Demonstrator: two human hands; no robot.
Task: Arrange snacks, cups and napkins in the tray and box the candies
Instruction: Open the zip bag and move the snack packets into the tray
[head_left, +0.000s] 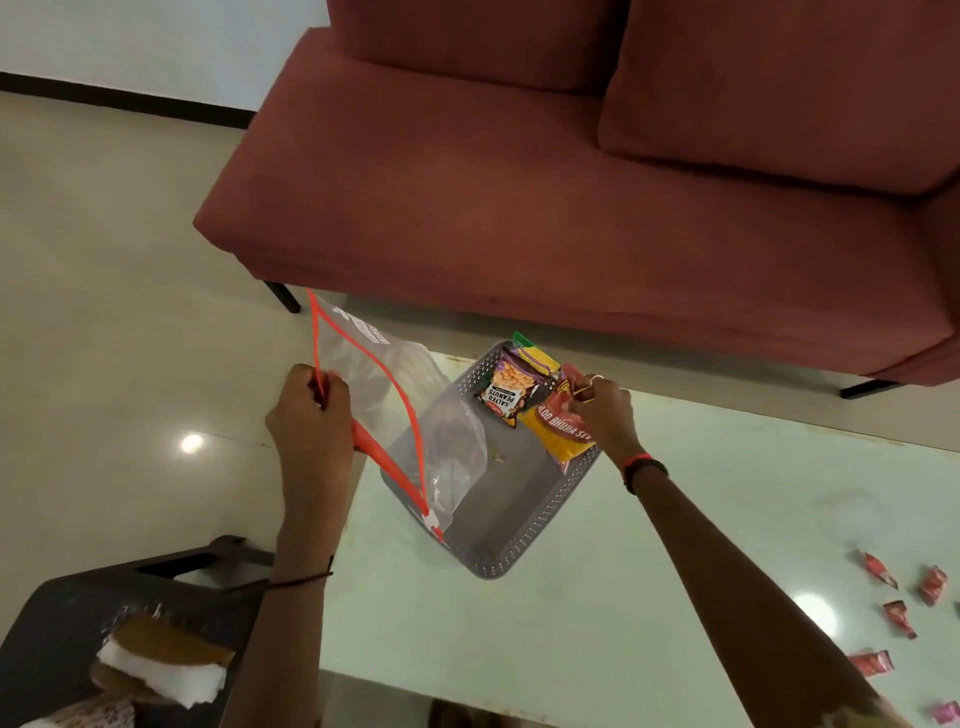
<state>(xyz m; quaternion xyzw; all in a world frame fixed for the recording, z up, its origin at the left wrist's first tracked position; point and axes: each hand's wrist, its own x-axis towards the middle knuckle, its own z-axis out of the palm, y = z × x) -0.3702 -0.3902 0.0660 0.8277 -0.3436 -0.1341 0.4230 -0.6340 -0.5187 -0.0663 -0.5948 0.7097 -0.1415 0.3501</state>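
Over a grey tray (519, 540) at the near-left corner of a pale glass table (623, 597), a person's left hand (311, 415) is clenched on the orange-red zip rim of a clear plastic bag (395, 395), holding its mouth open just left of the tray, the bag's lower end hanging into the tray's left side. At the tray's far right corner, the right hand (605, 410) pinches the top of a yellow-and-red bhujia sev packet (558, 434), fingers closed on its upper edge; the packet stands inside against the tray's right wall. Beside it, toward the tray's far end, a salted peanuts packet (506, 389) leans, with another yellow-and-purple packet (537, 358) behind. Red-wrapped candies (878, 569) lie scattered on the table well to the right of the tray. White napkins (166, 675) rest on a dark stool (57, 623) to the tray's near left. Beyond the tray stands a maroon sofa (519, 208)
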